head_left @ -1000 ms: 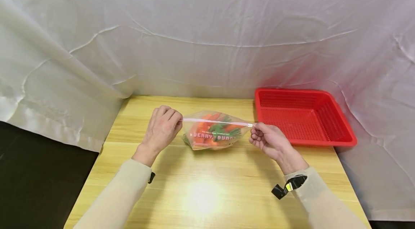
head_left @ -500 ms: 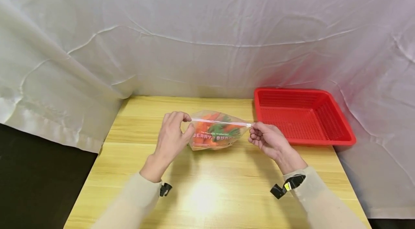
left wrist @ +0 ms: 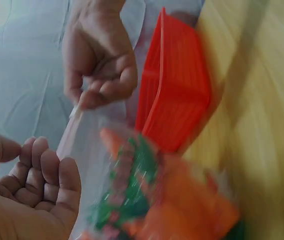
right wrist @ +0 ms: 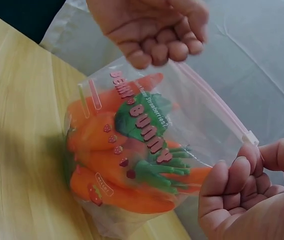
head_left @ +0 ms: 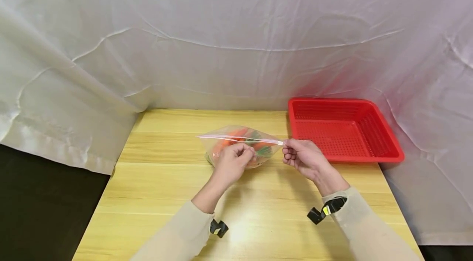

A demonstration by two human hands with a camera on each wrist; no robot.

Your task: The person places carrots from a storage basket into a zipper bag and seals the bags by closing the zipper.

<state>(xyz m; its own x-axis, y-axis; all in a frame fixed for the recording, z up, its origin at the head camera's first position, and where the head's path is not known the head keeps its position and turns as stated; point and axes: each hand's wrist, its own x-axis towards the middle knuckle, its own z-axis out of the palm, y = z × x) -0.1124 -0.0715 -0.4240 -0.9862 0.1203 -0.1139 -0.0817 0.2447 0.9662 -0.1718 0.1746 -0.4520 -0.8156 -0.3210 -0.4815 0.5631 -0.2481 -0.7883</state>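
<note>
A clear zip bag (head_left: 264, 152) printed "BERRY BUNNY" stands on the wooden table, holding several orange carrots (right wrist: 116, 195) with green tops. At its right top corner, my right hand (head_left: 308, 160) pinches the bag by the white slider (right wrist: 250, 138) of the pink zip strip (right wrist: 214, 97). My left hand (head_left: 230, 164) hovers in front of the bag, its fingers loosely curled with nothing between them. In the left wrist view a gap shows between that hand's thumb and forefinger. The strip's left end hangs free of any hand.
A red plastic basket (head_left: 354, 158) with perforated walls stands at the back right of the wooden table (head_left: 155, 195). Pale grey cloth (head_left: 221, 72) hangs behind the table and on both sides. Both wrists wear black straps with small cameras.
My left hand has let go of the zip strip's left end and moved right, coming in front of the bag. The right hand keeps its pinch at the right corner, almost still.
</note>
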